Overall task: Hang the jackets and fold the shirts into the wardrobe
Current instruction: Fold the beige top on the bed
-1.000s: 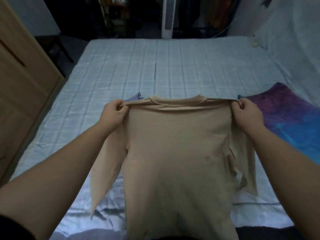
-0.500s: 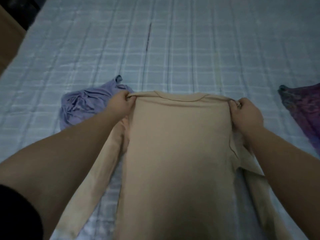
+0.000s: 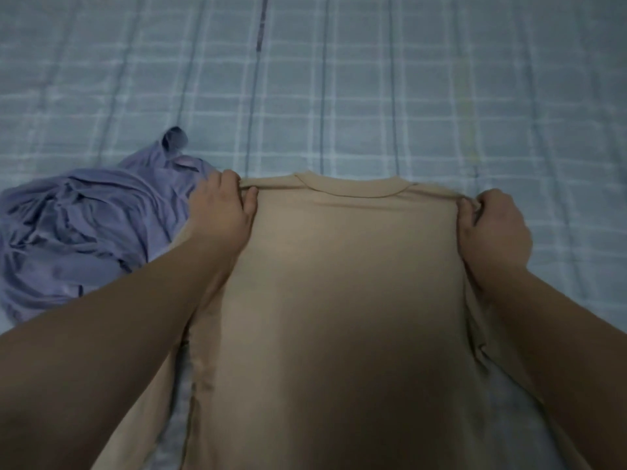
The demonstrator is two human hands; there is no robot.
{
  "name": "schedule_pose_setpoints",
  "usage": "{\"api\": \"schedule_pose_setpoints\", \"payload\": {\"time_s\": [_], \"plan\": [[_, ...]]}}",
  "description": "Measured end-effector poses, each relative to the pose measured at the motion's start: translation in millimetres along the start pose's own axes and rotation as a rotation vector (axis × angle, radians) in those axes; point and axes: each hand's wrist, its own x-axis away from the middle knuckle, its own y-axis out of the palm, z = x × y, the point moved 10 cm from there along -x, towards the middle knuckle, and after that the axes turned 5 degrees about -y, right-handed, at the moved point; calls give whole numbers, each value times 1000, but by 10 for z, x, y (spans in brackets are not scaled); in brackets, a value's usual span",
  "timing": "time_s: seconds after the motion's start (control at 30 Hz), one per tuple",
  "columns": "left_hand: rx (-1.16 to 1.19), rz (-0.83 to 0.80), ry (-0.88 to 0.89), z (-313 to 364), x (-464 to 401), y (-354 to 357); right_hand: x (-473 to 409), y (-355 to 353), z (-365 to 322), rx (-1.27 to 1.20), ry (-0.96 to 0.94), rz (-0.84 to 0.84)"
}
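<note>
Laying the beige shirt (image 3: pixel 342 300) flat on the checked bed sheet (image 3: pixel 373 96), the left hand (image 3: pixel 222 212) pinched one shoulder and the right hand (image 3: pixel 492 228) the other, fingers curled tight on the cloth, with the collar stretched taut between them. Doing this well probably meant keeping both shoulders level, smoothing the body before folding, and steering clear of the crumpled purple garment (image 3: pixel 74 228) touching the left wrist. No brand, label or writing could be read anywhere.

Dim, bluish indoor light, soft overall blur, darker toward the lower corners, wide-angle bending at edges
</note>
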Motion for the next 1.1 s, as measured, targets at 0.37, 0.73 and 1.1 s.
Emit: {"api": "schedule_pose_setpoints", "payload": {"time_s": [0.37, 0.73, 1.1], "plan": [[106, -15, 69, 272, 219, -331, 219, -214, -187, -19, -38, 12], [186, -216, 276, 308, 2248, -555, 2290, -493, -680, -147, -400, -120], [-33, -433, 397, 20, 4240, -297, 4191, -183, -385, -71, -482, -407]]}}
